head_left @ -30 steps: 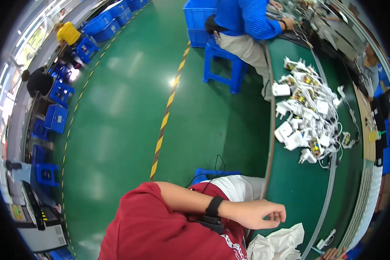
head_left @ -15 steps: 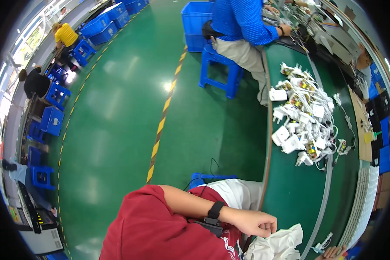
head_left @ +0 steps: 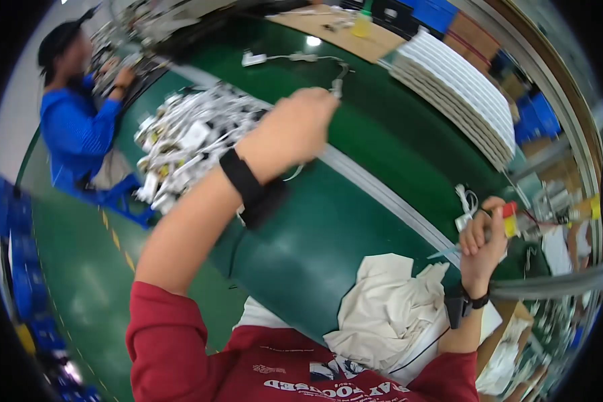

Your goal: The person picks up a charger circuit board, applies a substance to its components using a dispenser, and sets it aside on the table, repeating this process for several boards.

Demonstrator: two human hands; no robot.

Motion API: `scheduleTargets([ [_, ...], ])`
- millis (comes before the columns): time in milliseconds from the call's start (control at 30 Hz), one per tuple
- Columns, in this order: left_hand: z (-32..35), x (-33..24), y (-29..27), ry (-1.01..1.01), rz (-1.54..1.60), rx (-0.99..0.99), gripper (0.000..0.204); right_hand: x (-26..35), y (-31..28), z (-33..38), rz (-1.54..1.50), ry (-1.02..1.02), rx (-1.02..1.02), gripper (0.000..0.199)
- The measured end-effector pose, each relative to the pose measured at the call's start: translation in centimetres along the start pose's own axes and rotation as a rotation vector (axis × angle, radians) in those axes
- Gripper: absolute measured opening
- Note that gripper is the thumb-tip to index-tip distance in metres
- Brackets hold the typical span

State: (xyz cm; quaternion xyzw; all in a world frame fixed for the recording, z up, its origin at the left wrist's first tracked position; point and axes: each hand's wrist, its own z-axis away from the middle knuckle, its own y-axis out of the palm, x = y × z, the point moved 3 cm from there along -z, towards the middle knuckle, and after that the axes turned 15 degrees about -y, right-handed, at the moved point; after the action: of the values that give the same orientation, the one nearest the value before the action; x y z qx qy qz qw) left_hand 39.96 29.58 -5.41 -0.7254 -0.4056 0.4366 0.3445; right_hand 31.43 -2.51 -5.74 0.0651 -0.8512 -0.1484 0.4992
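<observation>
My left hand (head_left: 298,127), blurred by motion, reaches over the green workbench (head_left: 295,234) with its fingers bent together. A white power cord (head_left: 305,57) with a plug at one end curves toward its fingertips; whatever lies inside the fingers is hidden. My right hand (head_left: 482,238) is closed around a slim tool with a pale blue pointed tip (head_left: 442,253). Red and yellow show beside the thumb, though I cannot tell whether they belong to the tool. A coiled white cord (head_left: 467,201) lies near this hand. Crumpled cream cloth (head_left: 388,308) rests in front of me.
A heap of white chargers and cords (head_left: 194,137) covers the bench left of my left forearm. A stack of white trays (head_left: 452,90) stands at the far side. A metal rail (head_left: 382,194) runs along the bench. A co-worker in a blue shirt (head_left: 77,134) sits at the left.
My view has turned right toward the bench. The left hand has moved from above the cream cloth to the far side of the bench. My right hand with the pointed tool has come further into view.
</observation>
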Motion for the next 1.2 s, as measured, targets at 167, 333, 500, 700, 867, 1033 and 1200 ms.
scheduleTargets([
  [167, -8.5, 4.5, 7.3, 0.138, -0.355, 0.02, 0.031, 0.7, -1.4, -0.4, 0.022, -0.045, -0.03, 0.023],
  [333, -13.2, 4.8, 10.8, 0.116, -0.493, 0.277, 0.024, 0.8, -1.6, -0.7, 0.024, -0.019, -0.014, 0.022],
  [500, -19.4, -2.3, 8.7, -0.007, -0.07, 0.01, 0.023, 0.5, -1.3, -1.0, 0.021, -0.019, 0.032, 0.022],
  [700, -13.4, -14.3, 14.9, 0.15, 0.223, 0.193, 0.026, 1.0, -2.2, -1.1, 0.073, -0.043, 0.02, 0.022],
  [867, -6.3, -13.1, 18.2, -0.742, 1.253, 0.817, 0.027, 1.3, -2.3, -1.5, 0.088, 0.017, -0.024, 0.022],
  [1033, 4.0, -16.6, 16.7, -0.798, 1.481, 1.034, 0.027, 1.7, -3.4, -2.4, 0.148, 0.024, -0.064, 0.022],
  [1200, 9.6, -17.6, 17.6, -0.631, 1.61, 1.311, 0.038, 0.7, -3.1, -2.3, 0.12, 0.007, -0.07, 0.025],
])
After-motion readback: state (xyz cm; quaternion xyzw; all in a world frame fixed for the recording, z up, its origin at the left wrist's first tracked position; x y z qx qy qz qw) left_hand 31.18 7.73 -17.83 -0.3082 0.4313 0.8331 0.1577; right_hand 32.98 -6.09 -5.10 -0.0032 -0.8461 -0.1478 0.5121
